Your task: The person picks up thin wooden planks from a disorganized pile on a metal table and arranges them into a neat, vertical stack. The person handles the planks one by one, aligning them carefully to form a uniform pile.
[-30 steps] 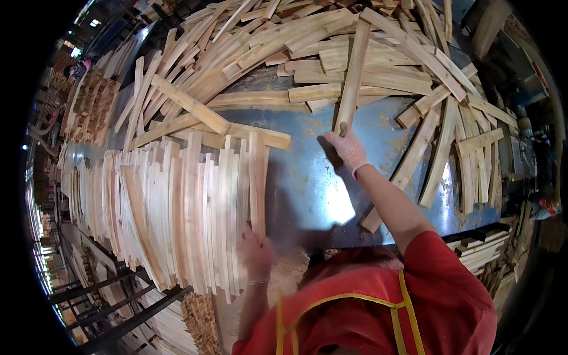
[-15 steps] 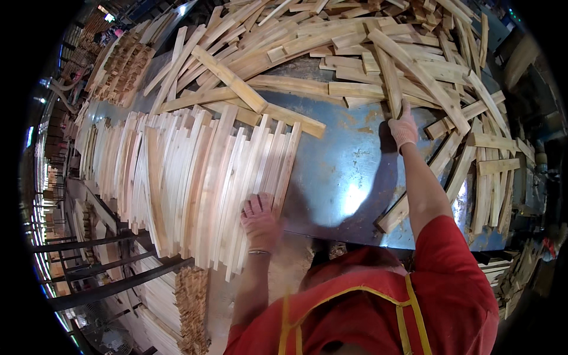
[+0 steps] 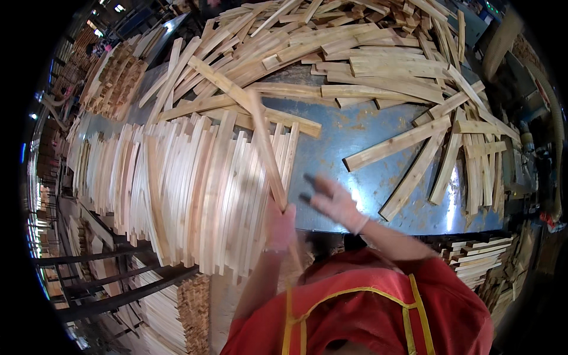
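Left hand [image 3: 280, 226]: clenched round the near end of a thin slat [image 3: 267, 154], which angles up and away over the row.
Right hand [image 3: 334, 201]: released, fingers spread above the table [image 3: 349, 133], holding nothing.
Slat: looks light, stiff and dry, likely splintery; an end grip lets it wag, nearer the middle would steady it.
Row [image 3: 177, 183]: slats on edge, packed tight, left of the hands.
Pile [image 3: 355, 53]: loose boards heaped farther off.
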`<state>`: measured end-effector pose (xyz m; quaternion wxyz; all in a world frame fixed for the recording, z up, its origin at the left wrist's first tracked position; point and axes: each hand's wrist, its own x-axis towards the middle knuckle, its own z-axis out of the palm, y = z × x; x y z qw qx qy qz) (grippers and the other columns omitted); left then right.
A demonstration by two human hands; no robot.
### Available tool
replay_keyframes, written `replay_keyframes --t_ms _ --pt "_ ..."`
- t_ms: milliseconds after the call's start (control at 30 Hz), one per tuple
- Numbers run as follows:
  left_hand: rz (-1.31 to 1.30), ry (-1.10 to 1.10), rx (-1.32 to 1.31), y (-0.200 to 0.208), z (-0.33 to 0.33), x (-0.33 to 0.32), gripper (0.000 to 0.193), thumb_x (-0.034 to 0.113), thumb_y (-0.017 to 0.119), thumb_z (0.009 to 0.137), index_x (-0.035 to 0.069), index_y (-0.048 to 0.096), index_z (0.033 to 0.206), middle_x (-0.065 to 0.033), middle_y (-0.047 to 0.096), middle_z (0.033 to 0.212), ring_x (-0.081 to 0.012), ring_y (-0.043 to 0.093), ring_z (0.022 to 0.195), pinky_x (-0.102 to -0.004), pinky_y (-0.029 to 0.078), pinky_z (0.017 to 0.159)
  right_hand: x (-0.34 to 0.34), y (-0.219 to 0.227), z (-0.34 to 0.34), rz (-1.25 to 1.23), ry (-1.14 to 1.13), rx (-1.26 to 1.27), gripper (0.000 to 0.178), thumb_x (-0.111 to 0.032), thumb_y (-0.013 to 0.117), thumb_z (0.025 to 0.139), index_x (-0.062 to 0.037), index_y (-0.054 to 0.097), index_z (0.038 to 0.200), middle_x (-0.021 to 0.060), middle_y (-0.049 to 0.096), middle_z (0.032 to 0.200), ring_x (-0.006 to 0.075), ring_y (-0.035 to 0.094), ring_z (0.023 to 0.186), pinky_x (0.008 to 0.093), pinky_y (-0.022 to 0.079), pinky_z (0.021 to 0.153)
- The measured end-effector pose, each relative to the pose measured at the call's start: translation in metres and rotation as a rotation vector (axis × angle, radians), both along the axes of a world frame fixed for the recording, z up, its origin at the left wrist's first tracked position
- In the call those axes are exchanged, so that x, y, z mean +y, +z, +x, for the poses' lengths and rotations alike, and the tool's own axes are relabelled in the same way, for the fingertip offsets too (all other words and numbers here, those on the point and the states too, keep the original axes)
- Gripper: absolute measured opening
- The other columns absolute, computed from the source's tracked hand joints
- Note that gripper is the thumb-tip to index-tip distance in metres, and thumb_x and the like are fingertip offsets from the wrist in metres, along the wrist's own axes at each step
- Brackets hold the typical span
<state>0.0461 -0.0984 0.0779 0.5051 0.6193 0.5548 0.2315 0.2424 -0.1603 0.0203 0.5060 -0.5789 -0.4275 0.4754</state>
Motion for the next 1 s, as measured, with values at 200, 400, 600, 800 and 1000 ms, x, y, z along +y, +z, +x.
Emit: replay_keyframes --t_ms 200,400,600,800,1000 --pt "0.724 -0.284 0.662 -0.048 -0.052 -0.061 0.055 0.019 0.065 0.092 0.001 0.061 0.143 -0.0223 0.062 0.141 -0.0464 0.053 0.137 -0.0623 0.037 0.12 0.142 0.005 0.097 0.046 -0.016 -1.031 0.064 -0.018 0.071 0.089 -0.0051 0.051 0.149 0.0211 0.06 0.143 0.0417 0.055 0.137 0.0492 0.048 0.114" --pt "0.677 -0.256 0.946 -0.07 -0.053 -0.052 0.074 0.022 0.07 0.088 0.001 0.05 0.156 -0.0227 0.053 0.153 -0.0449 0.045 0.148 -0.0617 0.03 0.125 0.216 -0.009 0.116 -0.102 0.205 -1.1 0.046 -0.014 0.069 0.088 -0.0056 0.064 0.133 0.0225 0.069 0.132 0.0412 0.063 0.129 0.0484 0.052 0.109" --pt "0.704 -0.307 1.097 -0.076 -0.053 -0.048 0.073 0.027 0.066 0.091 0.002 0.048 0.158 -0.0219 0.047 0.157 -0.0437 0.042 0.15 -0.0615 0.031 0.125 0.123 0.086 0.244 -0.237 0.178 -1.002 0.062 -0.026 0.079 0.086 -0.0016 0.066 0.141 0.0184 0.075 0.123 0.0368 0.073 0.11 0.0419 0.058 0.1" --pt "0.372 -0.356 0.66 -0.022 -0.001 -0.042 0.082 0.038 0.076 0.093 -0.001 0.048 0.159 -0.0226 0.053 0.158 -0.0413 0.053 0.143 -0.0499 0.042 0.12 -0.081 0.084 0.224 -0.488 0.055 0.131 0.083 -0.021 0.081 0.08 0.0025 0.056 0.156 0.0146 0.072 0.135 0.0235 0.065 0.127 0.0348 0.051 0.109" --pt "-0.24 -0.245 -0.051 -0.029 0.068 -0.023 0.067 0.025 0.076 0.094 -0.007 0.054 0.148 -0.0218 0.065 0.129 -0.0342 0.069 0.11 -0.0398 0.057 0.096 -0.13 0.09 0.009 -0.455 0.315 0.294 0.082 -0.026 0.079 0.091 -0.0071 0.047 0.164 0.0184 0.062 0.15 0.0269 0.058 0.138 0.0433 0.047 0.116"
